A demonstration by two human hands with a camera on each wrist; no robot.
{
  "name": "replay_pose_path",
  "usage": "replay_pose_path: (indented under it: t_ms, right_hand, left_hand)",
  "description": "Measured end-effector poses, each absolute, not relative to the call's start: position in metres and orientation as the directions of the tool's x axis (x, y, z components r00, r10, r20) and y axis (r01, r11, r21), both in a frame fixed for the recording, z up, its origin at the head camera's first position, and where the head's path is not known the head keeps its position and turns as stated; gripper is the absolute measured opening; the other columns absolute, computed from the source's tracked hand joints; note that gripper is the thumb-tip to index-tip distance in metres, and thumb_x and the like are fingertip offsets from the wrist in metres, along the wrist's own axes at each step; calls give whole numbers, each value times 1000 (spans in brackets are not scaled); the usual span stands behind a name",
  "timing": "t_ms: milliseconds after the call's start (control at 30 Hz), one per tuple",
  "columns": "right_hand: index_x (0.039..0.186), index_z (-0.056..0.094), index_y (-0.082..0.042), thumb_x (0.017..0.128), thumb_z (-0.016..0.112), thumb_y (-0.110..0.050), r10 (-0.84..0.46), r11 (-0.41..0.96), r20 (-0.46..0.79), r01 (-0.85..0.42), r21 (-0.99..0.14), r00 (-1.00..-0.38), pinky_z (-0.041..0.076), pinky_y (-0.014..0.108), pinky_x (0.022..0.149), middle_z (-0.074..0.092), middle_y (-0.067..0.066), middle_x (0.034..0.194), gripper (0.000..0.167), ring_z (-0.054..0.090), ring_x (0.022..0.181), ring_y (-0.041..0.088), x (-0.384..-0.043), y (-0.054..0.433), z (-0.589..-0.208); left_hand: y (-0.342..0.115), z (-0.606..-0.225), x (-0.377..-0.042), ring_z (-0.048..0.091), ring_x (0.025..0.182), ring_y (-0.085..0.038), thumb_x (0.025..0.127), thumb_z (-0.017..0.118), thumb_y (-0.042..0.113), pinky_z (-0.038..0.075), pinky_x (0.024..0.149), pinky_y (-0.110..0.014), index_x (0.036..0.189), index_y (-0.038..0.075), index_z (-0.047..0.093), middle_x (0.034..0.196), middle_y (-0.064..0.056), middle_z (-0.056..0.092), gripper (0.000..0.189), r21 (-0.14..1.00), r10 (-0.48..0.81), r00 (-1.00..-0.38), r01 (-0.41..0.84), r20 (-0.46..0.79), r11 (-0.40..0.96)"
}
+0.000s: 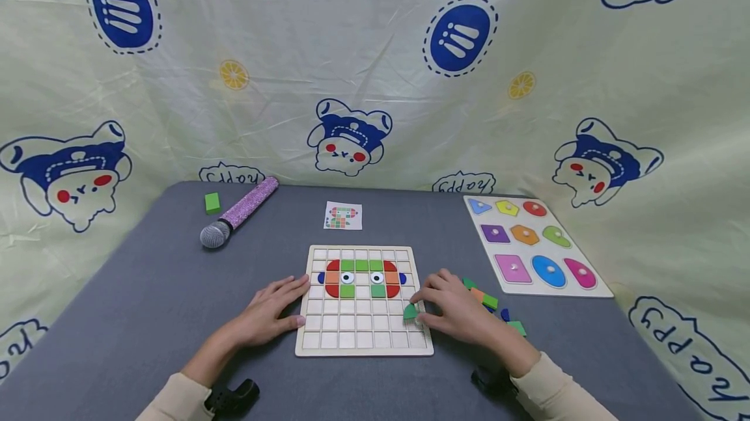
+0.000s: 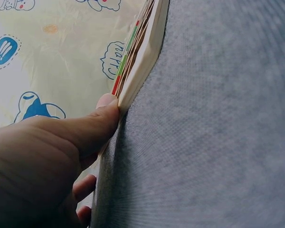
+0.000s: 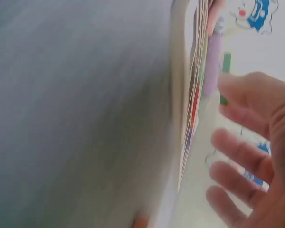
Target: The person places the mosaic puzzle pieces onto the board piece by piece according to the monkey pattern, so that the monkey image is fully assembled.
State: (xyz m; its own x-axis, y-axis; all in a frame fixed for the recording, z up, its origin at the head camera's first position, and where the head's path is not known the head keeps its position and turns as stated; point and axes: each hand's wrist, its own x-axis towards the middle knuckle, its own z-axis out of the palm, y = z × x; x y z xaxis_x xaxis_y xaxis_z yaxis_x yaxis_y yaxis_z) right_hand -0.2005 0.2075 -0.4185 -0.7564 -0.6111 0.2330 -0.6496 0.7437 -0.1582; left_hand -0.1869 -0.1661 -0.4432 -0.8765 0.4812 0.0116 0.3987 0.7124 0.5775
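Note:
A white gridded board (image 1: 351,341) lies on the grey table. Red, orange, green and blue tiles with two eye tiles fill part of its upper rows. My left hand (image 1: 271,312) rests at the board's left edge, fingers extended; in the left wrist view its thumb (image 2: 97,124) touches the board's side. Over the board's right columns, my right hand (image 1: 454,309) pinches a green tile (image 1: 409,312) with one curved edge between thumb and fingers. Several loose tiles (image 1: 489,302) lie beside and partly behind the right hand. The right wrist view is blurred.
A small pattern card (image 1: 343,216) lies beyond the board. At the back left are a purple glittery microphone (image 1: 249,204) and a green block (image 1: 212,203). A shape puzzle board (image 1: 536,245) with knobbed pieces lies at the right. A printed curtain hangs behind the table.

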Motion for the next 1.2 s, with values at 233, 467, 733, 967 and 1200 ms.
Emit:
replay_pose_path:
  t_ms: [233, 467, 733, 967, 1200]
  right_hand:
    - [94, 72, -24, 77, 76, -32, -630, 719, 312, -686, -110, -711, 34, 28, 73, 57, -7, 89, 19, 38, 81, 8, -201, 159, -418]
    - [92, 73, -25, 77, 75, -32, -623, 735, 310, -673, -82, -718, 37, 27, 73, 59, -7, 88, 16, 43, 83, 10, -204, 120, -419]
    - [90, 73, -25, 78, 73, -31, -605, 763, 251, -640, -90, -756, 35, 24, 69, 59, -7, 86, 13, 42, 79, 11, -207, 87, -418]
    - [92, 74, -25, 78, 73, -32, -578, 794, 198, -602, -88, -791, 36, 24, 71, 61, -6, 89, 15, 43, 81, 12, -210, 73, -418]
    - [94, 74, -27, 80, 72, -33, -584, 795, 159, -600, -82, -796, 38, 28, 75, 62, -5, 93, 16, 44, 85, 14, -211, 68, -417]
  left_hand:
    - [-166, -443, -186, 25, 141, -39, 92, 59, 33, 20, 104, -66, 146, 11, 35, 154, -8, 32, 64, 573, 491, -870, 423, 41, 702]
    - [-166, -441, -185, 26, 141, -40, 92, 59, 34, 21, 103, -66, 146, 10, 35, 154, -10, 33, 64, 572, 486, -873, 422, 45, 704]
    - [-167, -443, -186, 25, 142, -39, 92, 60, 32, 20, 104, -65, 146, 11, 35, 154, -9, 32, 64, 579, 488, -872, 416, 35, 702]
    - [-167, -443, -186, 26, 141, -40, 92, 59, 34, 21, 103, -66, 146, 9, 36, 153, -10, 33, 64, 573, 494, -868, 430, 49, 698]
    - [-167, -442, -186, 26, 141, -39, 92, 59, 35, 21, 104, -66, 146, 10, 36, 153, -10, 33, 64, 575, 489, -871, 423, 45, 701]
